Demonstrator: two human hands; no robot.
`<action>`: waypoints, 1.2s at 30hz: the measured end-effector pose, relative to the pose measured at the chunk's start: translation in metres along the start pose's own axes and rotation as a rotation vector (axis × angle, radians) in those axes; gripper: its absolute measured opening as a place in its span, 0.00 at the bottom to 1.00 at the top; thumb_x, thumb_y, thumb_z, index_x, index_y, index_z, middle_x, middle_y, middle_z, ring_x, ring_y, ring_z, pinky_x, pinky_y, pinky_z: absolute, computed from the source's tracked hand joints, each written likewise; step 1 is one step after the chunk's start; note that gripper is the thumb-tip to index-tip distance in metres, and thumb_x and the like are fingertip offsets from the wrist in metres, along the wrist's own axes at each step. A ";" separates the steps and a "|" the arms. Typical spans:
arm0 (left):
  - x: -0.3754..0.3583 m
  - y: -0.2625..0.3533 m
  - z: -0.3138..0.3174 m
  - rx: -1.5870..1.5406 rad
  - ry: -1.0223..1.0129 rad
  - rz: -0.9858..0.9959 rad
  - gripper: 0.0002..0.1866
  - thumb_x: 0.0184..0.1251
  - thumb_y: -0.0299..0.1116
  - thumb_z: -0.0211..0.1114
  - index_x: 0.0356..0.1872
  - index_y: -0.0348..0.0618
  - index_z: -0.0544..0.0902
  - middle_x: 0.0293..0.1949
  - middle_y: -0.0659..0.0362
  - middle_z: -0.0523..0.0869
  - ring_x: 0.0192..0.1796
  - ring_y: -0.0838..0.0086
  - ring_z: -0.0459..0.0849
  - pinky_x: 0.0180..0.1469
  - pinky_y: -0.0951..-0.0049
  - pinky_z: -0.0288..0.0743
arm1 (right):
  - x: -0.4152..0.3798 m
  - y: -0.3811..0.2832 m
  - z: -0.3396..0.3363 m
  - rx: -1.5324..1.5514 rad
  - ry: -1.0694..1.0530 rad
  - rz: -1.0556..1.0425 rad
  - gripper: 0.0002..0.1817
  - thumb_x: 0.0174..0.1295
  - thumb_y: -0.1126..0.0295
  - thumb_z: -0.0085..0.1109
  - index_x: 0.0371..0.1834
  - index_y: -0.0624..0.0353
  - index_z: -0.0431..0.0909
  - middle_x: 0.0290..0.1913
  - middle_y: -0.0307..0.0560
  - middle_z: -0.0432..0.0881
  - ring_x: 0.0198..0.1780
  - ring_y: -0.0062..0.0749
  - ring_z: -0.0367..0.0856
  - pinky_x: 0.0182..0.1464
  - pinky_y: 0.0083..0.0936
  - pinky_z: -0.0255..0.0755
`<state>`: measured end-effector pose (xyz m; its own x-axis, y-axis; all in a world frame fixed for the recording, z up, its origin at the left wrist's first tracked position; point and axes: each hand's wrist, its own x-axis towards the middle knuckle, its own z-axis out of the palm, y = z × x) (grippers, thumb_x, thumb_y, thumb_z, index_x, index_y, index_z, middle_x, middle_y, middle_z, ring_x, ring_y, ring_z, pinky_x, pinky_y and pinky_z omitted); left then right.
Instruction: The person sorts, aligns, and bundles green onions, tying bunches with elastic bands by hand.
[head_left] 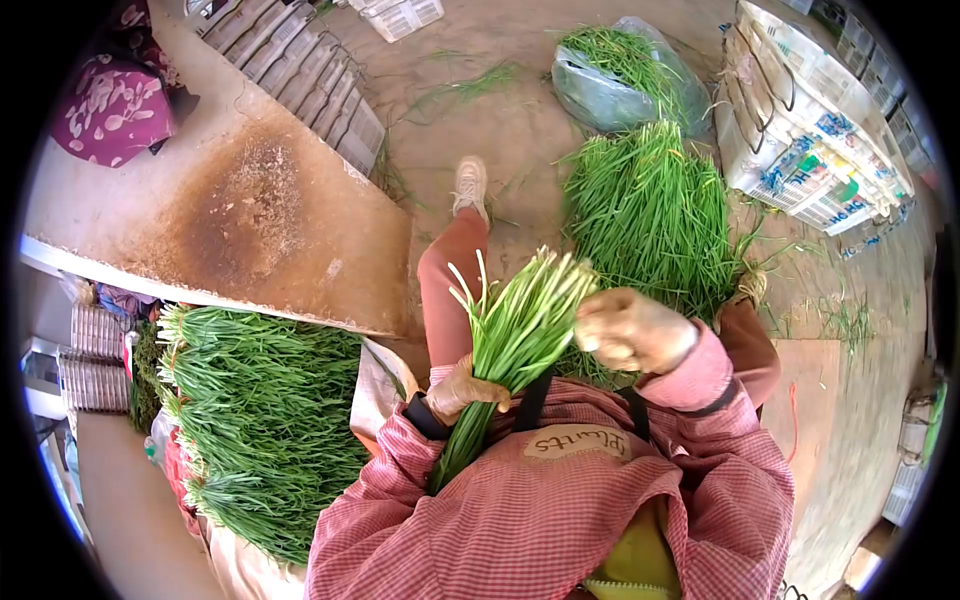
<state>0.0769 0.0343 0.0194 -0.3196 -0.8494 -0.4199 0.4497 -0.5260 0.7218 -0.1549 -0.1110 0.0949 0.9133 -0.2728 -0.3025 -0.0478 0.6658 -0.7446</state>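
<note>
A bunch of garlic chives [525,320] slants up across my lap, with its pale cut ends at the top. My left hand [466,392] is wrapped round its lower part, and the green leaf tips hang down against my sleeve. Close beside the pale ends on the right is my right hand [632,330], slightly blurred, its fingers curled together. Whatever those fingers may hold cannot be made out. Just beyond it, a large heap of loose chives [650,215] lies on the floor.
Stacked chive bunches [265,420] lie at the left, beside a stained board [240,200]. A plastic bag [580,90] of greens stands beyond the heap. White crates [800,130] are at the right, and more crates [320,85] stand at the back left.
</note>
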 end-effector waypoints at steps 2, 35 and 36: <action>0.001 -0.007 -0.006 -0.034 -0.110 -0.029 0.35 0.42 0.24 0.66 0.57 0.34 0.65 0.49 0.47 0.76 0.27 0.73 0.76 0.30 0.78 0.72 | -0.032 -0.012 -0.019 0.349 -0.222 -0.431 0.08 0.62 0.68 0.46 0.30 0.60 0.71 0.11 0.30 0.62 0.08 0.15 0.56 0.08 0.12 0.52; -0.006 -0.013 0.030 0.177 0.275 0.102 0.22 0.42 0.11 0.62 0.43 0.39 0.73 0.32 0.60 0.79 0.27 0.78 0.75 0.27 0.78 0.72 | 0.027 0.023 -0.072 -0.643 1.079 -0.719 0.03 0.53 0.74 0.58 0.25 0.56 0.80 0.25 0.41 0.81 0.18 0.14 0.69 0.19 0.10 0.63; -0.006 -0.012 0.027 0.079 0.189 0.103 0.23 0.43 0.13 0.64 0.45 0.39 0.73 0.34 0.59 0.79 0.27 0.76 0.76 0.28 0.77 0.73 | 0.020 0.023 -0.099 -0.308 1.065 -0.813 0.03 0.55 0.72 0.57 0.28 0.55 0.80 0.23 0.40 0.80 0.24 0.19 0.75 0.23 0.12 0.69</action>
<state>0.0508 0.0472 0.0281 -0.1102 -0.8953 -0.4317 0.4028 -0.4373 0.8041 -0.1775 -0.1705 0.0129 -0.0153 -0.9970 0.0762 0.1316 -0.0775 -0.9883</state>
